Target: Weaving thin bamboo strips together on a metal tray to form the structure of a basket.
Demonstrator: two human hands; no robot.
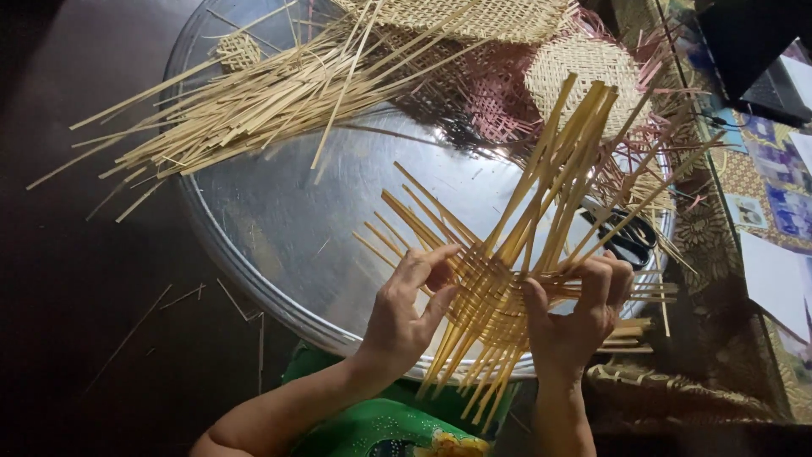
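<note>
Both hands gripped the weave [491,296], left hand [406,313] on its left edge, right hand [579,313] on its right, loose strips fanning up and away over the tray [279,228]

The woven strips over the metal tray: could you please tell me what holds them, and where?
Both hands hold the half-woven strip piece at its woven centre: left hand on its left edge, right hand on its right edge.
</note>
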